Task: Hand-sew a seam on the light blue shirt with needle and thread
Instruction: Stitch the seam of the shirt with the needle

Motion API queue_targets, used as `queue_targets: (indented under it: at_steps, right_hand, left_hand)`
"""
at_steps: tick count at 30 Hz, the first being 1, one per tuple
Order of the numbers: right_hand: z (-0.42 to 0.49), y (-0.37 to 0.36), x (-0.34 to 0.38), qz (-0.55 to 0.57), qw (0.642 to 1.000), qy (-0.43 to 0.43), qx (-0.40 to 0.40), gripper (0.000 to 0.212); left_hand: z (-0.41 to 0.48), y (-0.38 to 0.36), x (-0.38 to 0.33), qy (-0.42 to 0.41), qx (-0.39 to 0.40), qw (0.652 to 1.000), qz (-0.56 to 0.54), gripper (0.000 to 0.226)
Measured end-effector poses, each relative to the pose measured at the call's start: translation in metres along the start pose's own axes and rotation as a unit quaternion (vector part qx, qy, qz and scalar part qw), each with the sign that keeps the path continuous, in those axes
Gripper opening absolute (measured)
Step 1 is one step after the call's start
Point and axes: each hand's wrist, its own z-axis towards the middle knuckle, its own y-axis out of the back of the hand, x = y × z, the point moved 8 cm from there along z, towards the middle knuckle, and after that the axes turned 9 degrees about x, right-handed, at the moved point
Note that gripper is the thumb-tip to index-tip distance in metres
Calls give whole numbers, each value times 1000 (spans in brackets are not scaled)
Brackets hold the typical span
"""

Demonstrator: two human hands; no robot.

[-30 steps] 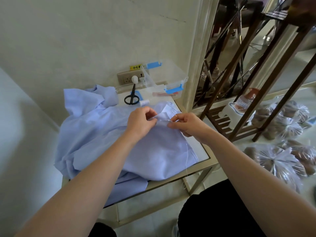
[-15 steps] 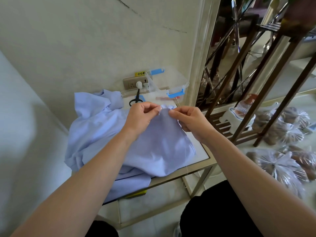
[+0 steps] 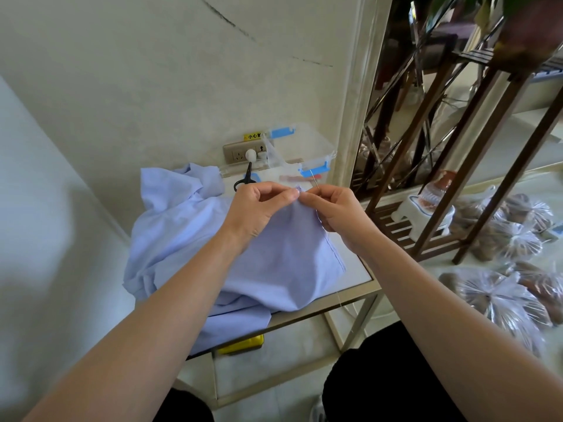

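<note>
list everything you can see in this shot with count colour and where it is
light blue shirt: one, light blue, heaped on the table, one edge lifted
needle: one, silver, sticking up from the right hand
thread: one strand, pale, hanging past the table's front edge
scissors: one pair, black, on the table behind the left hand
storage box: one, clear with blue clasps, at the table's back
wall socket: one, beige, white plug in it, behind the shirt
table: one, white top, gold frame
yellow item: one, below the table top, partly hidden
stand: one, brown wood, right
bags: several, clear, floor at right
left hand: grip pinches the shirt edge
right hand: grip pinches the needle
</note>
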Motion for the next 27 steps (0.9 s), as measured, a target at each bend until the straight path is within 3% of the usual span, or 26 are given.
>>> queue_targets:
  at_steps: [9,11,14,27]
  right_hand:
    - [0,3,0,-27,999,25,-12,8]
    - [1,1,0,-26,999,27,-6,15]
    - [1,-4,5,-14,999,34,13,3]
    - [5,-18,-7,14,1000,1,28,9]
  left_hand:
    - [-2,6,2,-45,-30,998,15,6]
    - [-2,7,3,-44,-31,998,25,8]
    - [-3,8,3,-44,-26,998,36,4]
    - [-15,18,12,-56,-57,994,71,4]
